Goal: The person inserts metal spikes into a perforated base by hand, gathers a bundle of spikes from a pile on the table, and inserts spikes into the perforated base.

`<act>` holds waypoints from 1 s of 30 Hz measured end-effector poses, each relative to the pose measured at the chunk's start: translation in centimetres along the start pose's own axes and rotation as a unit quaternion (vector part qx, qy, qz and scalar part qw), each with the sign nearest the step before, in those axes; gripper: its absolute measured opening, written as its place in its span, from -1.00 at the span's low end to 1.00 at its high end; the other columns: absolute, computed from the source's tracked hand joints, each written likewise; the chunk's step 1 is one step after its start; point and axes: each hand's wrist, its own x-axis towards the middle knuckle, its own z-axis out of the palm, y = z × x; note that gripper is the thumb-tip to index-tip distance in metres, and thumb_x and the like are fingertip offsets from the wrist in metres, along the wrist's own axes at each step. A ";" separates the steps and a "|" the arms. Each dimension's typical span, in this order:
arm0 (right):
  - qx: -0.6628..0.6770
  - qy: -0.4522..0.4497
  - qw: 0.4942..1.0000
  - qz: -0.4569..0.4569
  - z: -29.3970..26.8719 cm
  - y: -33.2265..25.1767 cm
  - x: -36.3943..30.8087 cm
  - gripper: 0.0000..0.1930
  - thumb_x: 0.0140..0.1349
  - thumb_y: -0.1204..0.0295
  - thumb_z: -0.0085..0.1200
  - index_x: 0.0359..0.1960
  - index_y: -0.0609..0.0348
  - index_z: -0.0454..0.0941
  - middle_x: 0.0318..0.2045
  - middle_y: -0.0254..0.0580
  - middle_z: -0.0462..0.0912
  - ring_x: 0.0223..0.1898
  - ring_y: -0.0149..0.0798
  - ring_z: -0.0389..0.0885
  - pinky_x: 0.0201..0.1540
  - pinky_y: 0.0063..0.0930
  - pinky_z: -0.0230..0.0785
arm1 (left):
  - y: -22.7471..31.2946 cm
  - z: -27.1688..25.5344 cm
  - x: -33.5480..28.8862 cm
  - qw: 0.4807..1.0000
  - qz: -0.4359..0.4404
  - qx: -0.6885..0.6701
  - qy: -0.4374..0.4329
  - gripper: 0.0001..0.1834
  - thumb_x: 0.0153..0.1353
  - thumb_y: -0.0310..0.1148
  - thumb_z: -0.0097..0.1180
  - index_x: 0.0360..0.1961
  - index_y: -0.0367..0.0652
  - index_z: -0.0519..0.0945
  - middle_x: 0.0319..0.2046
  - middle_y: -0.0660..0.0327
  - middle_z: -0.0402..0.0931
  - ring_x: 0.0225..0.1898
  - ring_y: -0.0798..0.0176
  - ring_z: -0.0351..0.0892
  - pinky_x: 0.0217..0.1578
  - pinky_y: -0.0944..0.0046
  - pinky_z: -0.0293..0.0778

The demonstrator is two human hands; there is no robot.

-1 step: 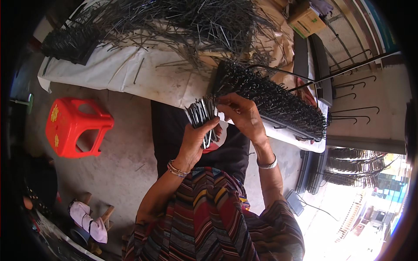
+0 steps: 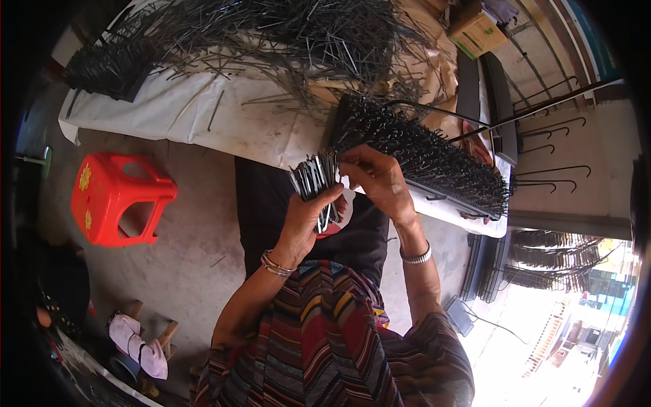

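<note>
My left hand (image 2: 303,218) is wrapped round a bundle of thin dark metal strips (image 2: 314,178), held upright over my lap with the upper ends fanned out. At the bundle's right edge, my right hand (image 2: 378,182) pinches thumb and forefinger together on what looks like a single strip; the fingers partly hide it. Just beyond and right of my right hand, a long dark rack (image 2: 434,163) packed with small hooked metal pieces lies at the table's near edge.
A large heap of loose dark strips (image 2: 291,41) covers the far part of the table (image 2: 176,112). Another filled rack (image 2: 112,71) sits at its far left. A red plastic stool (image 2: 102,197) stands left on the floor. Wire hooks (image 2: 553,183) stick out at the right.
The bundle and my left hand have shifted very slightly to the right. My right hand stays at the bundle's edge.
</note>
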 end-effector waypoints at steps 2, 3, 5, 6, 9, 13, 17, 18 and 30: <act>0.058 -0.017 0.998 0.010 -0.4 0.4 -0.3 -0.82 0.24 0.48 0.14 -0.20 0.36 0.56 -0.46 -0.23 0.63 -0.49 -0.53 0.50 -0.48 -0.61 0.36 | -0.3 0.4 -0.3 0.999 -0.009 0.025 0.021 -0.84 0.17 -0.35 0.26 -0.31 -0.21 0.61 -0.52 0.28 0.58 -0.52 0.43 0.55 -0.47 0.40 0.44; 0.055 -0.004 0.998 0.032 -0.4 0.0 -0.5 -0.85 0.25 0.50 0.11 -0.23 0.36 0.55 -0.47 -0.26 0.62 -0.49 -0.53 0.50 -0.44 -0.63 0.36 | -0.5 0.5 -0.2 1.000 -0.010 0.010 0.028 -0.83 0.19 -0.34 0.25 -0.29 -0.22 0.61 -0.51 0.26 0.59 -0.52 0.43 0.56 -0.50 0.41 0.45; 0.053 0.009 0.997 0.054 -0.4 -0.7 -0.8 -0.89 0.27 0.52 0.08 -0.26 0.35 0.54 -0.48 -0.28 0.61 -0.49 -0.53 0.50 -0.40 -0.66 0.36 | -0.5 -0.2 -0.1 0.999 -0.033 -0.017 0.003 -0.77 0.24 -0.29 0.20 -0.19 -0.21 0.57 -0.44 0.17 0.62 -0.44 0.32 0.63 -0.57 0.41 0.50; -0.002 0.087 0.996 0.035 -0.4 -1.2 -0.9 -0.89 0.27 0.53 0.07 -0.25 0.35 0.54 -0.48 -0.27 0.62 -0.48 -0.52 0.51 -0.39 -0.65 0.37 | -0.6 -0.4 0.3 0.999 -0.039 -0.011 0.021 -0.75 0.25 -0.27 0.19 -0.16 -0.21 0.57 -0.37 0.12 0.63 -0.38 0.26 0.67 -0.51 0.33 0.58; -0.089 0.217 0.972 -0.032 -0.3 -1.9 -0.8 -0.91 0.27 0.55 0.06 -0.25 0.32 0.51 -0.47 -0.24 0.63 -0.48 -0.49 0.55 -0.38 -0.62 0.40 | -0.7 -0.2 0.2 0.996 -0.031 -0.050 0.060 -0.73 0.24 -0.26 0.19 -0.15 -0.20 0.57 -0.33 0.09 0.63 -0.33 0.23 0.67 -0.47 0.23 0.62; -0.204 0.309 0.916 -0.155 -0.1 0.6 1.0 -0.93 0.23 0.64 0.06 -0.28 0.25 0.48 -0.46 -0.25 0.64 -0.51 -0.52 0.55 -0.45 -0.61 0.40 | -1.0 -0.6 0.1 0.995 -0.041 -0.076 0.054 -0.72 0.21 -0.29 0.24 -0.18 -0.29 0.58 -0.41 0.11 0.62 -0.43 0.23 0.65 -0.38 0.21 0.65; -0.236 0.325 0.897 -0.183 0.1 1.0 1.7 -0.91 0.21 0.65 0.07 -0.27 0.25 0.48 -0.46 -0.24 0.65 -0.53 -0.51 0.55 -0.47 -0.62 0.39 | -1.8 -1.5 0.2 0.995 -0.037 -0.076 0.046 -0.73 0.21 -0.27 0.24 -0.22 -0.27 0.59 -0.46 0.16 0.61 -0.48 0.30 0.61 -0.45 0.28 0.60; -0.226 0.322 0.903 -0.172 0.1 0.9 1.7 -0.91 0.21 0.65 0.08 -0.27 0.25 0.48 -0.45 -0.24 0.65 -0.53 -0.51 0.55 -0.48 -0.63 0.39 | -1.8 -1.6 0.2 0.996 -0.030 -0.069 0.042 -0.74 0.20 -0.26 0.24 -0.23 -0.25 0.59 -0.47 0.18 0.60 -0.51 0.33 0.59 -0.48 0.31 0.58; -0.340 0.275 0.875 -0.209 0.2 1.6 2.2 -0.89 0.05 0.49 0.25 -0.37 0.07 0.61 -0.37 -0.24 0.53 -0.41 -0.13 0.56 -0.39 -0.31 0.41 | -2.5 -1.1 -0.6 0.997 -0.024 -0.059 0.040 -0.78 0.21 -0.26 0.23 -0.29 -0.21 0.58 -0.54 0.23 0.58 -0.57 0.37 0.56 -0.54 0.36 0.53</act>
